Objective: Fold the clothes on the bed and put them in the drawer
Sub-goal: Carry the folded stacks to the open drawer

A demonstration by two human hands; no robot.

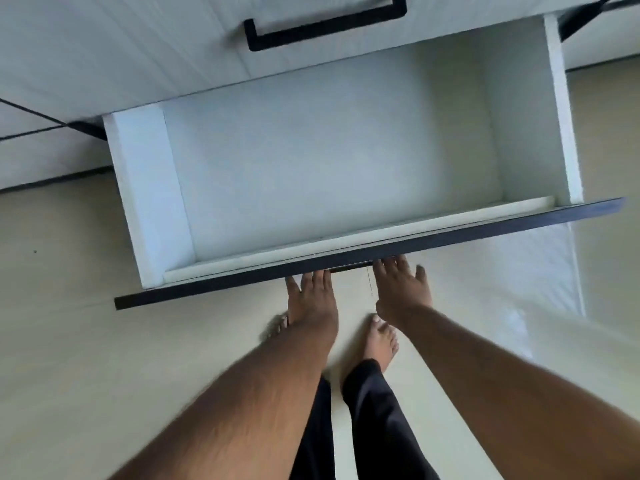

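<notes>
The drawer (pixel 346 261) is pulled out of a white unit, and its pale inside holds nothing. Its dark front edge runs across the middle of the view. My left hand (pixel 311 296) reaches to the drawer front with straight fingers, whose tips are hidden under the dark edge. My right hand (pixel 401 289) is beside it, fingers spread and straight, touching the same front. A sliver of the drawer's handle (pixel 348 268) shows between the two hands. No clothes and no bed are in view.
Above the open drawer is a shut drawer with a black handle (pixel 325 26). My bare feet (pixel 381 341) and dark trouser legs stand on the pale floor (pixel 86 358) right under the drawer front. White fabric or sheeting (pixel 519 289) lies at the right.
</notes>
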